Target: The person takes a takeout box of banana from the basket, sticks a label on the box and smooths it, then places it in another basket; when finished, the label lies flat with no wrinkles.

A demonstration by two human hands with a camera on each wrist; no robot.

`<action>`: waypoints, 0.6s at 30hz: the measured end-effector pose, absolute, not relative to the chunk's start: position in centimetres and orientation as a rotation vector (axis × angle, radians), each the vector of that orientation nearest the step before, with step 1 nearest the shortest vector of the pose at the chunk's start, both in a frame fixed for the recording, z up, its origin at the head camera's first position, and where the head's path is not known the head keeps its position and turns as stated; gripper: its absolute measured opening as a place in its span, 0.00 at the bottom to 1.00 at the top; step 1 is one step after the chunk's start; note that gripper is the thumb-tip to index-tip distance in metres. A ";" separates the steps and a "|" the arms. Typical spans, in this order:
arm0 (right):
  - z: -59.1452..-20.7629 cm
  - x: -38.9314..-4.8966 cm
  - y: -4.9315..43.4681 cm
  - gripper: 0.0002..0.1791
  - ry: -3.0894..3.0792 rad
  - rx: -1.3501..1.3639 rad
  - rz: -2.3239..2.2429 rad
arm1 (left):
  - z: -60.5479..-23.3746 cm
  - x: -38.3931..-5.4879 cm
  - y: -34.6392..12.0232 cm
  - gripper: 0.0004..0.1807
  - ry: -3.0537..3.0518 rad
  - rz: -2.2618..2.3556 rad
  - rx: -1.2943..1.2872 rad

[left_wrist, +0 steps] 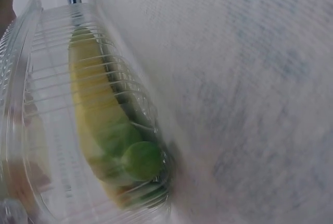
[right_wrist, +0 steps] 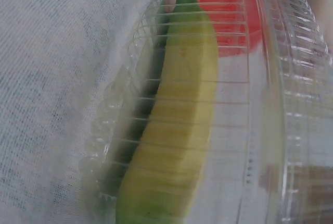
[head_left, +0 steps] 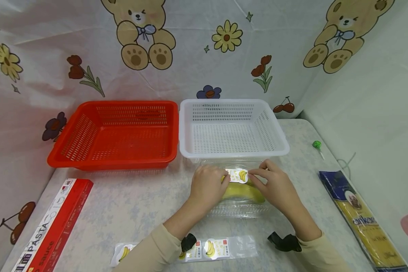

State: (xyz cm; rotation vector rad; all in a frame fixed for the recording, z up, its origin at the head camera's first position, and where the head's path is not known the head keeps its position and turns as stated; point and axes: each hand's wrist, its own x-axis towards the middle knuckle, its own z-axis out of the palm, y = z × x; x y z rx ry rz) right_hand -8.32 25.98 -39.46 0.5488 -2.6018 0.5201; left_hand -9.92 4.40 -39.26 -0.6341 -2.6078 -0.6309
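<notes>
A clear plastic clamshell box [head_left: 238, 212] with a yellow banana [head_left: 243, 192] inside lies before the white basket. Over its lid is a white banana sticker [head_left: 237, 176]. My left hand [head_left: 208, 185] holds the sticker's left end, fingers curled. The right hand [head_left: 278, 187] pinches its right edge between thumb and forefinger. Whether the sticker is fully on the lid I cannot tell. In the left wrist view, the banana [left_wrist: 96, 99] shows through the ribbed wall beside a round green shape [left_wrist: 141, 161]. The right wrist view shows the greenish-tipped banana [right_wrist: 179, 109] close up.
A red basket [head_left: 132, 164] and a white basket [head_left: 236, 155] stand behind the box. A strip of banana stickers [head_left: 210, 249] lies in front. To the left is a red pasta box [head_left: 59, 226]; to the right, a yellow pasta pack [head_left: 367, 223] and a green lollipop [head_left: 317, 144].
</notes>
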 end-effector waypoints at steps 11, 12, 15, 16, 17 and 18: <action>-39.5 -8.4 25.8 0.08 -2.601 0.556 0.514 | -39.3 -10.0 4.2 0.13 -2.598 -0.609 -0.651; -39.4 -8.4 25.8 0.08 -2.606 0.550 0.527 | -39.3 -10.0 4.2 0.12 -2.608 -0.628 -0.656; -39.0 -8.3 26.0 0.09 -2.621 0.518 0.592 | -39.1 -9.9 3.8 0.09 -2.634 -0.699 -0.673; -38.9 -8.3 26.1 0.10 -2.628 0.504 0.615 | -39.0 -9.8 3.7 0.07 -2.640 -0.721 -0.672; -38.7 -8.3 26.2 0.10 -2.634 0.491 0.637 | -39.0 -9.7 3.5 0.07 -2.645 -0.742 -0.667; -38.6 -8.3 26.4 0.11 -2.638 0.478 0.659 | -38.9 -9.5 3.3 0.07 -2.646 -0.765 -0.661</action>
